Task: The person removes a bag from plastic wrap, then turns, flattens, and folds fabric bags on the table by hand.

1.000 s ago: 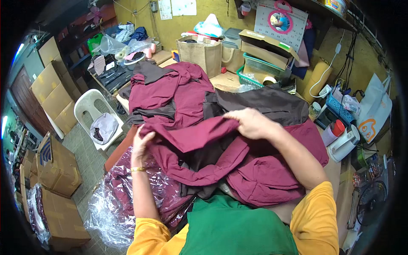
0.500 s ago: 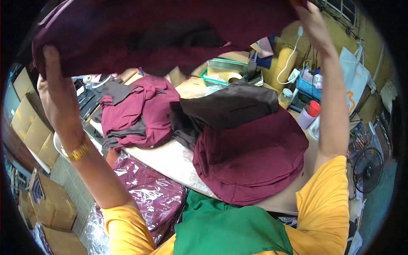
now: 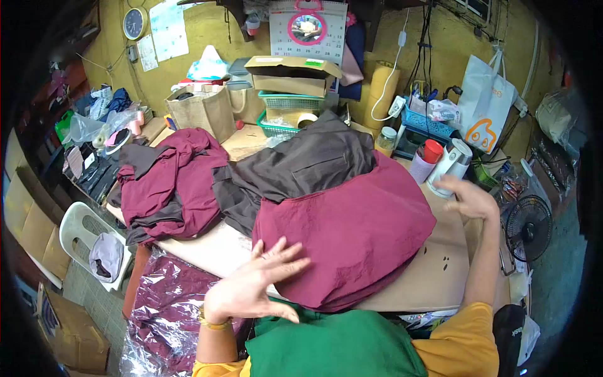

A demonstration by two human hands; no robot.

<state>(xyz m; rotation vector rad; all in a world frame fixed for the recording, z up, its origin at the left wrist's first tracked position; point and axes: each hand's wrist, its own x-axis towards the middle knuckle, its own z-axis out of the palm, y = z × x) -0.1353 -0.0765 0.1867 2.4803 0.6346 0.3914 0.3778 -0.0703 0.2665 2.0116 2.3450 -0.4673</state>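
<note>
A stack of maroon cloth garments [image 3: 352,226] with rounded lower edges lies on the table in front of me. Dark brown cloth [image 3: 301,157] with what looks like a pocket is folded over at its far end. My left hand [image 3: 254,286] is open, fingers spread, at the near left edge of the maroon cloth; whether it touches cannot be told. To the right of the stack, my right hand [image 3: 470,198] hovers open beside a white kettle-like jug [image 3: 451,166], holding nothing. Left of the stack sits a crumpled heap of maroon and brown garments [image 3: 176,182].
Plastic-wrapped maroon garments [image 3: 166,301] lie below the table's left front edge. A white chair [image 3: 85,232] stands at left, a fan [image 3: 529,226] at right. Along the back are green baskets [image 3: 279,129], a glass jar [image 3: 385,141], a red-lidded cup [image 3: 427,160] and a blue basket [image 3: 433,122].
The maroon and brown garment that both raised hands held has come down onto the stack and been let go. Both hands are lower and empty, and the back wall now shows.
</note>
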